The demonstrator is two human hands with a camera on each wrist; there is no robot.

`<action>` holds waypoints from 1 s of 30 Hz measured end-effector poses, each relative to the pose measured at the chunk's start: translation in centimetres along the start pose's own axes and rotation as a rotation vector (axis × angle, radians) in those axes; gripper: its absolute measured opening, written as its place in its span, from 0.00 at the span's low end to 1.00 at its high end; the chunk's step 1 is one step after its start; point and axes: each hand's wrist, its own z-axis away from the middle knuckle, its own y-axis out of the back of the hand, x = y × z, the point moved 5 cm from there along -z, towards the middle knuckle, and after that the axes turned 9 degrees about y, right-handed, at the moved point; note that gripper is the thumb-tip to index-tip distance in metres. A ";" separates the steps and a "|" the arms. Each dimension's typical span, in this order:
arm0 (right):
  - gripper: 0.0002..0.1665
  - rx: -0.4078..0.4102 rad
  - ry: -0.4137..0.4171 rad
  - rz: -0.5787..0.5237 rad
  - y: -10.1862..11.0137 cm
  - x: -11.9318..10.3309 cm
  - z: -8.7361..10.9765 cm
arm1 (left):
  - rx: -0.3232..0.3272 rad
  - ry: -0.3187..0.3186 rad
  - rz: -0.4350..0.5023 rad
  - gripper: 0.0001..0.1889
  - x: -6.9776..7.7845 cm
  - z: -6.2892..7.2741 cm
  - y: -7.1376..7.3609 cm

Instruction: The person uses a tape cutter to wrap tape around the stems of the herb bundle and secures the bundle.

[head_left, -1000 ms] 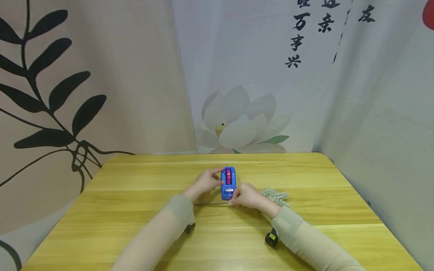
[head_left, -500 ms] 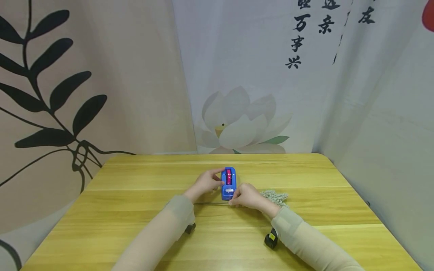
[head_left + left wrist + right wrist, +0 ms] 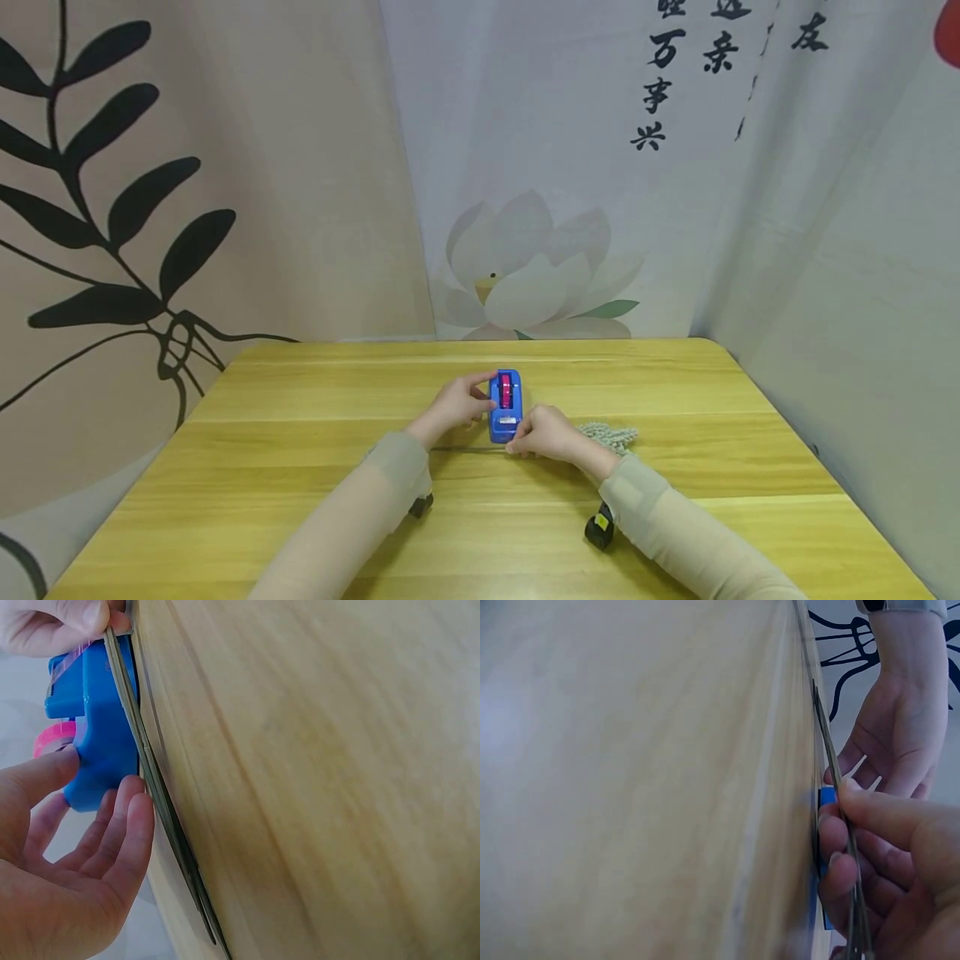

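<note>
A blue tape dispenser (image 3: pixel 506 423) with a pink roll (image 3: pixel 506 390) stands on the wooden table. My left hand (image 3: pixel 456 402) holds its left side; in the left wrist view the thumb (image 3: pixel 52 774) presses near the roll and the other fingers bend around the rear end. Just in front of the dispenser, my right hand (image 3: pixel 546 433) pinches a bundle of thin grey-green stems (image 3: pixel 154 769) between thumb and fingers. The stems run leftward low over the table. Their pale green tufted heads (image 3: pixel 611 435) lie to the right, partly hidden behind the right wrist.
The wooden table (image 3: pixel 300 467) ends at a back edge against a printed curtain (image 3: pixel 330 208). A black wrist device (image 3: pixel 600 528) hangs under the right sleeve and another (image 3: pixel 422 505) under the left.
</note>
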 end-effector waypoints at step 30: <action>0.09 -0.007 0.005 -0.024 -0.3 0.0 -0.2 | -0.007 0.000 0.029 0.30 0.2 0.4 0.3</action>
